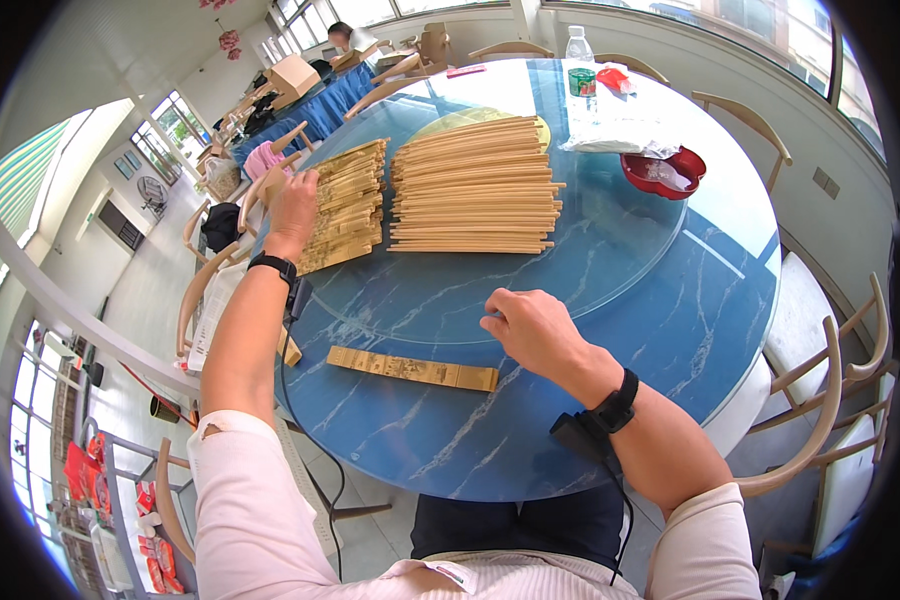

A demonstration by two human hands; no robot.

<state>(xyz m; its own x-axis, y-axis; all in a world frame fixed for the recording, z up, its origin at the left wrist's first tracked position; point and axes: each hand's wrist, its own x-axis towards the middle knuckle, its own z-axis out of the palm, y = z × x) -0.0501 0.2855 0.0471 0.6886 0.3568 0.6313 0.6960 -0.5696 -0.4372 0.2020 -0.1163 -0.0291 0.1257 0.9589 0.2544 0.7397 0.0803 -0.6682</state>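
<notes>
My left hand (292, 208) is at the left edge of a pile of gold printed paper sleeves (355, 200). Its fingers are bent in against the pile, and what they pinch is hidden. To the right of the sleeves lies a wide stack of pale wooden chopsticks (475, 195), laid side by side. My right hand (538, 328) hovers over the blue table, fingers curled in, with nothing visible in them. One single gold paper sleeve (410, 368) lies flat near the front, left of that hand. Part of another sleeve (290, 350) shows beside my left forearm.
The round blue marble-patterned table (400, 435) carries a glass turntable. At the back right are a clear bottle (578, 45), a green can (582, 82), a white plastic bag (620, 130) and a red bowl (685, 178). Wooden chairs (745, 125) ring the table. Far off, a person (350, 40) sits.
</notes>
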